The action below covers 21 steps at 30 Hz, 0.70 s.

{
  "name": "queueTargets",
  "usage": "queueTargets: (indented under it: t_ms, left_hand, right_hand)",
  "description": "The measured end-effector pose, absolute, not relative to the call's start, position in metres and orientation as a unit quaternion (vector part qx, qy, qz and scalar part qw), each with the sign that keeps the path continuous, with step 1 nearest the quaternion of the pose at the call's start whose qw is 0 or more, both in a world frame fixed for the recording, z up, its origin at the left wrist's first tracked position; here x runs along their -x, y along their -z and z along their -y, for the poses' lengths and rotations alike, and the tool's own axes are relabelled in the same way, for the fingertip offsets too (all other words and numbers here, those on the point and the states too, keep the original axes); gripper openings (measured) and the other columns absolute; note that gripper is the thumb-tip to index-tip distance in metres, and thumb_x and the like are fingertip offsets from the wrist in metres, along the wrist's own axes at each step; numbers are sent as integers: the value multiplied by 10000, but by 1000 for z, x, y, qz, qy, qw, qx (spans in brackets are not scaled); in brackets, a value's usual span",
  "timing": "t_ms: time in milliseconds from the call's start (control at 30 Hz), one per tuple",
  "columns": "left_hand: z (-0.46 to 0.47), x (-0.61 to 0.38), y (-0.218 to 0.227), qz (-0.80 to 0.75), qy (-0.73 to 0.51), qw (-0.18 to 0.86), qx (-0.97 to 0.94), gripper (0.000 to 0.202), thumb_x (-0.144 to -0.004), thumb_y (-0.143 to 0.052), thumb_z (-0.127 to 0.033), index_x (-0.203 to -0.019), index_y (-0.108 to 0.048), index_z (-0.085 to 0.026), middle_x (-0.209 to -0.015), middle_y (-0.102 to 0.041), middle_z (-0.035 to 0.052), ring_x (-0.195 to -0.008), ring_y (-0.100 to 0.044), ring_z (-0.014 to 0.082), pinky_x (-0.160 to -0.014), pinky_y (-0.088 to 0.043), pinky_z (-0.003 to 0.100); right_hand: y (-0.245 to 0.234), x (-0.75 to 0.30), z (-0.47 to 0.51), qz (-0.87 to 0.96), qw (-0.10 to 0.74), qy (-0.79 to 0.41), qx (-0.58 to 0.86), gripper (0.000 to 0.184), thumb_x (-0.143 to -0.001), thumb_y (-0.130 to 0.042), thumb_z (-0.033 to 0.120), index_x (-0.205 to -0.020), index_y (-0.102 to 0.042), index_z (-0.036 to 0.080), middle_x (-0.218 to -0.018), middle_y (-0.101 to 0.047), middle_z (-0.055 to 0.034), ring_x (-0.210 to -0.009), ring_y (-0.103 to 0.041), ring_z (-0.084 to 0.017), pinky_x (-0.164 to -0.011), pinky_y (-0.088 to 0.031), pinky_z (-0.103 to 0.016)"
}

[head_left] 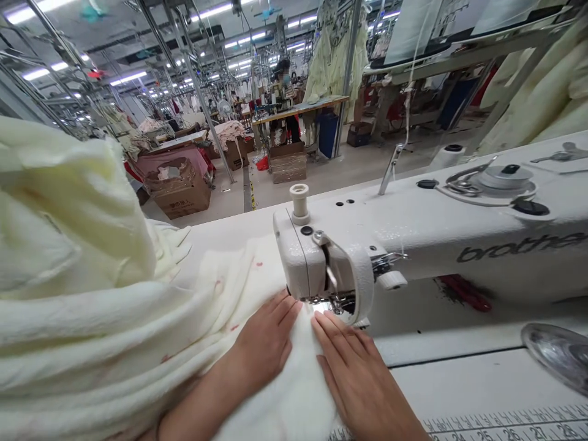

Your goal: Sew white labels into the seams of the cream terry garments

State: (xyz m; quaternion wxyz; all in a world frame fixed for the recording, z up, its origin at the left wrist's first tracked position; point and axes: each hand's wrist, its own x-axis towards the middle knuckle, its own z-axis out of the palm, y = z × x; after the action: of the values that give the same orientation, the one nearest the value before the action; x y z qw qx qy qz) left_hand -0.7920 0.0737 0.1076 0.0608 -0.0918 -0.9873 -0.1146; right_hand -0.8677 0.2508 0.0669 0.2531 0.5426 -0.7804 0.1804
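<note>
Pale cream fleece fabric (303,380) with small reddish marks runs under the head of a white sewing machine (316,257). My left hand (266,334) lies flat on the fabric, left of the needle area, fingers stretched toward it. My right hand (351,367) rests on the fabric's right edge, fingers extended and fingertips close to the lit presser foot. The needle and foot are partly hidden behind the machine's guard. A large heap of the same fabric (82,318) piles up at the left, beside my left arm.
A printed ruler scale (505,425) runs along the table's front edge. At right lies a round metal dish (558,355); a dark red tool (466,293) sits under the machine arm. Beyond are cardboard boxes (179,193), a co-worker (285,92) at a table, and hanging garments (328,55).
</note>
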Motion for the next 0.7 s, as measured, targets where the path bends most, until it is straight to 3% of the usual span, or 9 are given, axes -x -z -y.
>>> queueTargets:
  t_ms: [333,467,633,700]
  left_hand:
    - [-78,790,-107,983,123,92,99,450,-815,-376,-30,-1263,-417,-47,-1246,-536,204,-1247,-461,287,-1027,-442,495]
    - [-64,785,-105,979,124,156,46,435,-887,-373,-102,-1322,-371,-86,-1353,-466,195,-1325,-383,253,-1060,-412,461]
    - [-43,742,-100,992,36,89,-85,523,-922,-469,-318,-1392,-340,-129,-1409,-428,196,-1328,-365,348,-1036,-333,617]
    - [-47,719,-103,992,19,81,-94,559,-926,-468,-345,-1422,-300,-148,-1437,-392,188,-1337,-349,344,-1021,-359,606]
  right_hand:
    - [-66,865,-254,780,260,-170,-543,351,-941,-326,124,-1220,-534,82,-1217,-577,-101,-1136,-503,-201,-1002,-329,-364]
    - [-65,864,-250,788,261,-163,-533,357,-934,-328,112,-1224,-533,76,-1200,-576,-113,-1115,-517,-220,-976,-355,-390]
    - [-75,847,-266,754,283,-139,-576,366,-942,-313,155,-1216,-547,89,-1264,-540,-132,-1201,-469,-256,-950,-400,-405]
    - [-79,846,-286,731,282,-124,-608,371,-962,-323,227,-1239,-537,104,-1339,-482,-119,-1242,-438,-240,-923,-437,-370]
